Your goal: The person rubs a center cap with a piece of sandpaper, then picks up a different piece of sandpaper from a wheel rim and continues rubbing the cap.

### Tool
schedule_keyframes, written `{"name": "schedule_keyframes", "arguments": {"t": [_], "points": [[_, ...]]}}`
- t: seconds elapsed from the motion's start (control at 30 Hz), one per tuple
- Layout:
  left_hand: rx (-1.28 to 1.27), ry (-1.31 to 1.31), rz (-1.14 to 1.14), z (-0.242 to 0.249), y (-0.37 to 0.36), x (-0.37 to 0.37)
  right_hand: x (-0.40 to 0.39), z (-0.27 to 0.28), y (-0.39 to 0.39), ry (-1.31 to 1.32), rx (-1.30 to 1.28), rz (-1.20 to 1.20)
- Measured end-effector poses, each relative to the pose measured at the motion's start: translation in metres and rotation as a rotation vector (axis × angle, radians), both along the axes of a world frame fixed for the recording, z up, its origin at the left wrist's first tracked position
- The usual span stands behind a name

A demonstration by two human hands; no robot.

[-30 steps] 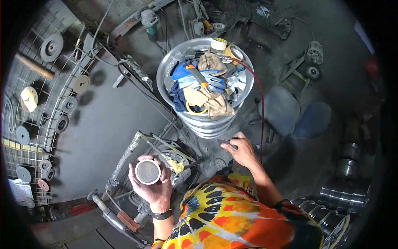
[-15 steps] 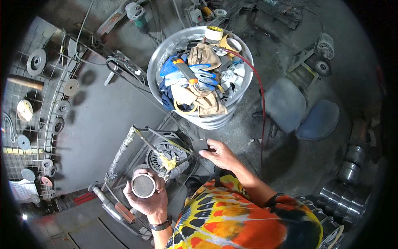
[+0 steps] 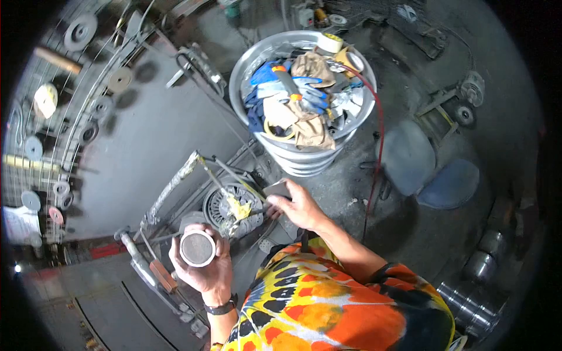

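Note:
My left hand (image 3: 209,274), with a dark band at the wrist, grips a round piece with a pale rim and a grey face (image 3: 198,248). The face points up toward me; I cannot make out what the piece is. Between the thumb and fingers of my right hand (image 3: 303,206) is a thin dark grey square sheet (image 3: 277,188). The two hands are apart, the right one farther forward. Below and between them lies a round slotted metal wheel (image 3: 213,205), with yellow material (image 3: 239,207) on the frame over it.
Ahead stands a silver drum (image 3: 243,76) heaped with gloves, cloths, tape rolls and an orange-and-grey tool (image 3: 285,82). A red hose (image 3: 380,123) runs down its right side. Grinding discs (image 3: 81,32) hang on a wire rack at left. A grey chair (image 3: 407,155) is at right.
The view has shifted, so the drum sits farther right. My right hand has moved slightly nearer and the sheet in it is tilted differently. Both hands keep their hold.

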State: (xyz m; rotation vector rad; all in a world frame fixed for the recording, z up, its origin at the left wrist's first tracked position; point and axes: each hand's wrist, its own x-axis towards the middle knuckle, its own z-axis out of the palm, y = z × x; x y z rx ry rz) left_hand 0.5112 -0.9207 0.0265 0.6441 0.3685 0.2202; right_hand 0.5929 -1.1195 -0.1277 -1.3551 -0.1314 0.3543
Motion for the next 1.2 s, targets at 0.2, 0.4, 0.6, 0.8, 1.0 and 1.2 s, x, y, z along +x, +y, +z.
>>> {"name": "schedule_keyframes", "arguments": {"t": [0.2, 0.4, 0.6, 0.8, 1.0, 1.2], "points": [[-0.077, -0.023, 0.045, 0.002, 0.021, -0.023, -0.015, 0.022, 0.014, 0.289, 0.308, 0.085], [-0.134, -0.043, 0.087, -0.009, 0.066, -0.051, -0.024, 0.056, 0.048, 0.416, 0.517, 0.167], [-0.231, -0.119, 0.063, -0.017, 0.132, -0.082, -0.053, 0.078, 0.124, 0.162, 0.358, 0.209], [-0.296, -0.297, 0.088, -0.021, 0.219, -0.126, -0.095, 0.1, 0.239, 0.008, 0.113, 0.259], [-0.313, -0.386, 0.076, -0.025, 0.286, -0.157, -0.132, 0.121, 0.317, 0.059, 0.138, 0.305], [-0.328, -0.335, 0.041, -0.022, 0.314, -0.171, -0.134, 0.124, 0.334, 0.048, 0.064, 0.166]]}}
